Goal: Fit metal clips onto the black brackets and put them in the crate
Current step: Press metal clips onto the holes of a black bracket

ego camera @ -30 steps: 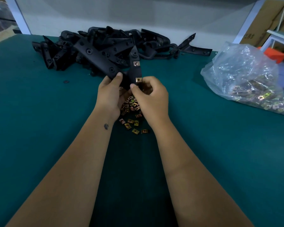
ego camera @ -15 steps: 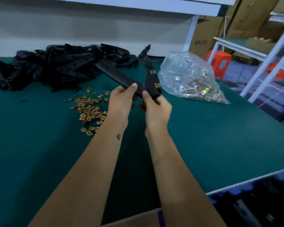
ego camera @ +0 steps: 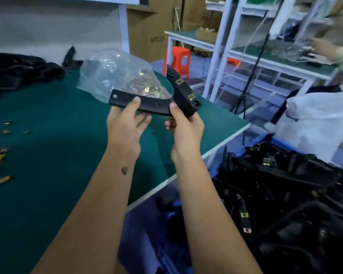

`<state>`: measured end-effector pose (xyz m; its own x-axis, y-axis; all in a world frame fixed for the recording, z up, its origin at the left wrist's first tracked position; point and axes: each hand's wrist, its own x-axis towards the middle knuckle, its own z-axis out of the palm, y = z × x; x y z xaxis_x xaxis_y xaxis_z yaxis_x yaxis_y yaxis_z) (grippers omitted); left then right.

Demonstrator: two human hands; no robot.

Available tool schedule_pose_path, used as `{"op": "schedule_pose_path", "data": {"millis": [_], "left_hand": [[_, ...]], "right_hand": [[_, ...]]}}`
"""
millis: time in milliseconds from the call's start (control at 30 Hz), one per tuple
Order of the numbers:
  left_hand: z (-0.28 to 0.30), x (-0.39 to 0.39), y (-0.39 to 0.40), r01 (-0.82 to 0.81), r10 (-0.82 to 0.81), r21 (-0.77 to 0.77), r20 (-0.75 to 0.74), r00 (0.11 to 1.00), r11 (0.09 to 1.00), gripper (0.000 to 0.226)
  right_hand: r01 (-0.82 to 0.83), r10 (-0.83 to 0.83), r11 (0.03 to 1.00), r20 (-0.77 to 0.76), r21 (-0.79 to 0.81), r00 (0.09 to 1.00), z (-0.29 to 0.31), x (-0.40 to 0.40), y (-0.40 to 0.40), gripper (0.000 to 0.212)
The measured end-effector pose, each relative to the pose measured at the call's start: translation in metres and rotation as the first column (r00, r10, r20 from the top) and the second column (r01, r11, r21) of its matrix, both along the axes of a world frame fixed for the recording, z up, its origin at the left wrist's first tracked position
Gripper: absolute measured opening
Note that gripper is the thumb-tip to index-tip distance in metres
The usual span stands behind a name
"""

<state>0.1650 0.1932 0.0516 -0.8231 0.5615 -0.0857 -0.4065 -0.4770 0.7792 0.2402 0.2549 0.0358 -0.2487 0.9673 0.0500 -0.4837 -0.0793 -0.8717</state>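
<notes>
Above the right edge of the green-topped desk [ego camera: 48,155] we hold the black L-shaped plastic bracket [ego camera: 147,104] with two brass-coloured metal clips [ego camera: 191,97] on its upturned arm, its long arm running left to right. Our left hand [ego camera: 125,123] has only its thumb on the top face, fingers loosely spread beneath, while our right hand [ego camera: 183,125] pinches the corner. The blue plastic crate [ego camera: 275,139] of finished brackets lies below and right, nearer our right hand, we judge; the far brown cardboard box [ego camera: 147,36] reads roughly "BF203".

Green-topped table [ego camera: 48,119], white shelving [ego camera: 224,56], orange stool [ego camera: 177,56], stacked cardboard boxes [ego camera: 147,36]
</notes>
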Motion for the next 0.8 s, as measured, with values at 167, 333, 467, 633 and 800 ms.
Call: {"op": "schedule_pose_path", "data": {"millis": [167,333,467,633,800], "left_hand": [[-0.017,0.061,0.028,0.15,-0.176,-0.152,-0.171,0.969,0.977,0.021],[-0.032,0.111,0.044,0.409,-0.456,-0.239,-0.191,0.869,0.881,0.019],[-0.05,0.144,0.052,0.567,-0.658,-0.358,-0.222,0.72,0.741,0.017],[-0.083,0.171,0.053,0.505,-0.725,-0.547,-0.322,0.609,0.668,0.018],[-0.1,0.199,0.055,0.399,-0.837,-0.738,-0.446,0.317,0.544,0.029]], "right_hand": [[0.133,-0.135,0.991,0.155,0.025,0.979,-0.009,0.088,0.042,0.007],[0.269,-0.271,0.962,0.194,0.039,0.943,-0.017,0.164,0.067,0.011],[0.355,-0.373,0.928,0.307,0.113,0.876,-0.025,0.22,0.072,0.007],[0.359,-0.439,0.898,0.562,0.254,0.701,-0.038,0.284,0.068,0.025],[0.402,-0.505,0.858,0.666,0.32,0.548,-0.039,0.318,0.077,0.029]]}}
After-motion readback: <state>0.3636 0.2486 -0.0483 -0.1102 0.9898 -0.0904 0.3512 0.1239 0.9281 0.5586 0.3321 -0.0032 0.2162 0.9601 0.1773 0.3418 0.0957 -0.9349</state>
